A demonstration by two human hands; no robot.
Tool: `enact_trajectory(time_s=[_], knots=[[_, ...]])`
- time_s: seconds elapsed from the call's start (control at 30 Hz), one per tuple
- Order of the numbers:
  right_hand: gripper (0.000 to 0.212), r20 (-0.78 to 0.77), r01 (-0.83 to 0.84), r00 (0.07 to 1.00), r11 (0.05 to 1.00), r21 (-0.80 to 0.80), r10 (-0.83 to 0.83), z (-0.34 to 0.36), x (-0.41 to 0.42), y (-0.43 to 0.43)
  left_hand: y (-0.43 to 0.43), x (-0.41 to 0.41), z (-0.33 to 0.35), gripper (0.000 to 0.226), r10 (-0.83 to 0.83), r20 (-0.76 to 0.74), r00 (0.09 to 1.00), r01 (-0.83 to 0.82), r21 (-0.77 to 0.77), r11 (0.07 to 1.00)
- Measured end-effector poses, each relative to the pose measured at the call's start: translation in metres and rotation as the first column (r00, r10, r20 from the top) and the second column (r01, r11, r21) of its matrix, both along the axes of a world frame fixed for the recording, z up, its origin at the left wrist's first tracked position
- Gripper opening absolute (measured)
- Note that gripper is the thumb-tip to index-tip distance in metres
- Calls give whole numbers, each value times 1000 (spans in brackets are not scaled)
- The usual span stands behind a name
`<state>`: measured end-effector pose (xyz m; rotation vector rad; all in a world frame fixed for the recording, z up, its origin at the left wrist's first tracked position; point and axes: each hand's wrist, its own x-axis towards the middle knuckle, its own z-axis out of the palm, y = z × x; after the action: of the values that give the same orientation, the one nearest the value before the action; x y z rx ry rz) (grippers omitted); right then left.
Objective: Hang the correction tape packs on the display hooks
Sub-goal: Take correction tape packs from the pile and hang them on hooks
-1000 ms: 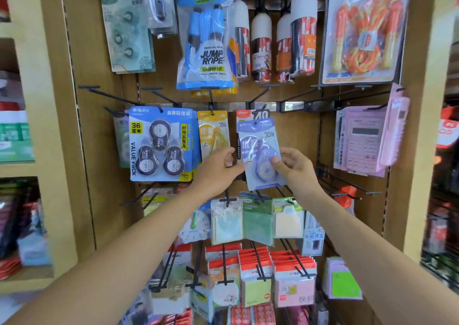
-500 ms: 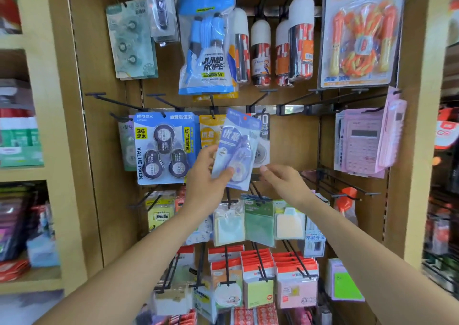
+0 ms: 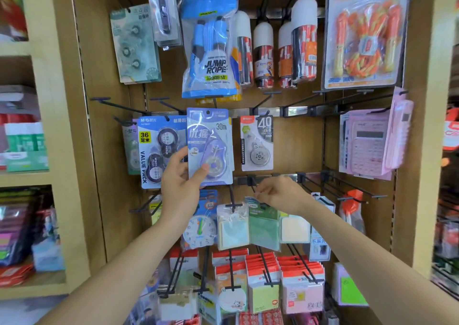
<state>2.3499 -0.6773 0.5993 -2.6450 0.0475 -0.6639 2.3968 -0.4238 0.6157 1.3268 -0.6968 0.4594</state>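
The lilac-and-blue card-backed correction tape pack (image 3: 210, 145), a clear moulded blister over a round-wheeled dispenser, is being held upright against the middle row of the wooden display panel (image 3: 298, 145). It is sitting between the blue three-roll value pack (image 3: 159, 150) and the white-and-grey single tape pack (image 3: 257, 143), overlapping the former. The left hand (image 3: 178, 175) is pinching its lower left corner, with the thumb (image 3: 205, 168) pressing on the glossy blister and the fingers going behind the card. The punched hang hole (image 3: 208, 112) is lying at the top edge, near the steel rail (image 3: 248, 113); whether a hook is passing through it cannot be told.

The right hand (image 3: 278, 193) is hovering lower, with its fingers curling beside a bare black wire hook (image 3: 253, 188). Whether they are gripping that hook cannot be told.

Judgement: the threading step is in hand. The next move is calling for the small hole to be lined up with a thin hook tip, the stiff card slid back along the wire, then released. The smooth blister is likely offering little grip, so the card edge is the surer hold
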Motion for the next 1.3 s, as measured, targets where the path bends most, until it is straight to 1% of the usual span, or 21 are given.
enact_trajectory(time_s=[0.07, 0.23, 0.3, 0.4, 0.43, 0.53, 0.6, 0.67, 0.7, 0.77, 0.87, 0.97, 1.0, 1.03, 1.13, 1.2, 1.3], knots=[[8, 9, -6, 1000, 1000, 4, 6, 0, -1, 1, -2, 0, 1, 40, -16, 7, 1000, 16, 8, 1000], [5, 21, -9, 1000, 1000, 21, 9, 3, -3, 4, -8, 2, 2, 42, -45, -11, 999, 46, 33, 998], [8, 26, -19, 1000, 1000, 23, 18, 4, -4, 6, -8, 2, 1, 43, -55, -40, 998, 56, 19, 998], [16, 39, -13, 999, 1000, 18, 12, 3, -4, 5, -6, 2, 0, 50, -60, -85, 995, 60, 0, 998], [19, 40, -10, 999, 1000, 17, 9, 3, -4, 5, -6, 3, 0, 49, -55, -85, 995, 55, -2, 998], [22, 36, -10, 999, 1000, 21, 9, 2, -3, 4, -10, 7, 3, 40, 4, -73, 997, -1, 33, 999], [23, 39, -10, 999, 1000, 19, 9, 3, -3, 4, -16, 16, 6, 49, 98, -61, 993, -91, 108, 990], [23, 37, -10, 999, 1000, 18, 9, 3, -3, 4, -20, 21, 5, 59, 204, 7, 979, -201, 213, 956], [23, 35, -10, 999, 1000, 22, 10, 3, -3, 4, -22, 20, 2, 60, 264, 63, 962, -271, 249, 930], [24, 35, -12, 999, 1000, 19, 11, 2, -4, 3, -22, 11, -7, 57, 387, 214, 897, -432, 242, 869], [27, 47, -9, 999, 1000, -3, 9, 2, -6, 3, -21, 0, -16, 41, 505, 426, 751, -606, 140, 783], [31, 52, 1, 999, 1000, -19, 0, 0, -6, 3, -21, 2, -16, 33, 562, 607, 562, -753, 94, 652], [33, 56, 3, 998, 1000, -23, -1, -1, -6, 3, -21, 5, -14, 32, 564, 642, 520, -778, 82, 623], [34, 61, 7, 998, 999, -34, -5, -1, -6, 3, -22, 6, -11, 32, 559, 664, 497, -790, 78, 609], [34, 77, 12, 997, 997, -71, -7, -2, -6, 2, -25, 12, -2, 38, 460, 760, 460, -806, 140, 575], [34, 79, 12, 997, 996, -91, -5, -3, -6, 2, -28, 19, 3, 47, 353, 831, 429, -837, 220, 501], [35, 90, -7, 996, 995, -96, 16, -4, -7, 2, -32, 29, 15, 56, 252, 874, 416, -872, 304, 384]])
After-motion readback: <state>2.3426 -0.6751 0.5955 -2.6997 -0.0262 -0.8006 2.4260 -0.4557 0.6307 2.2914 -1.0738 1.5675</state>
